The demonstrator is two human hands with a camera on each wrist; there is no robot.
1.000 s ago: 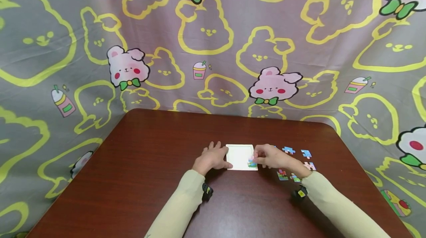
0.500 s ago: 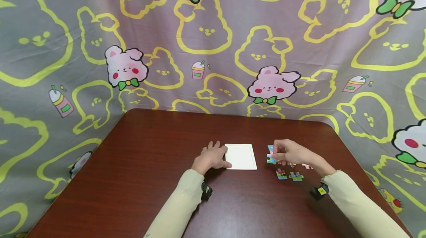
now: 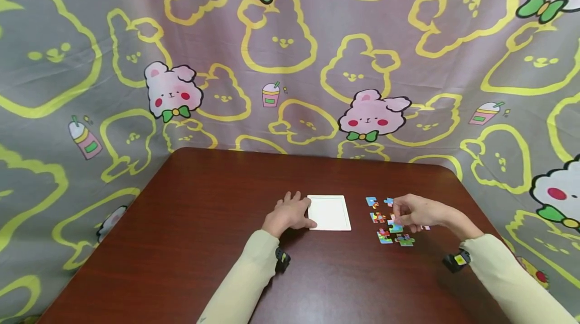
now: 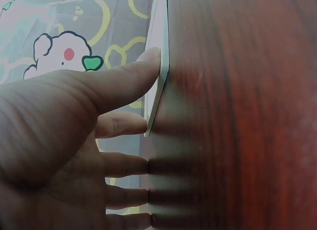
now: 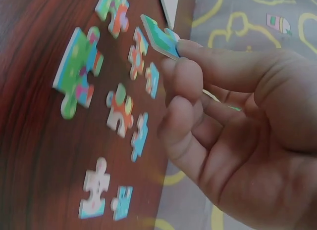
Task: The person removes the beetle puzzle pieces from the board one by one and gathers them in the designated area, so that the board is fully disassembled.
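Observation:
A square white puzzle tray (image 3: 329,213) lies on the table with its inner floor bare. My left hand (image 3: 291,213) rests at its left side with fingers spread; in the left wrist view the thumb (image 4: 131,79) and index finger touch the tray's edge. To the right, my right hand (image 3: 419,211) pinches a jigsaw piece (image 5: 161,38), green and blue, between thumb and fingertips. It is raised over several loose jigsaw pieces (image 3: 384,237) on the table. Part of that group is hidden behind the right hand in the head view.
In the right wrist view, a green-edged piece (image 5: 77,67) and a pale pink piece (image 5: 95,190) lie apart among the others. The brown table (image 3: 217,233) extends far to the left. A patterned curtain (image 3: 204,37) hangs behind its back edge.
My right hand has lifted the jigsaw piece from the tray's near right corner and carried it right, over the loose pieces. The left hand has stayed at the tray.

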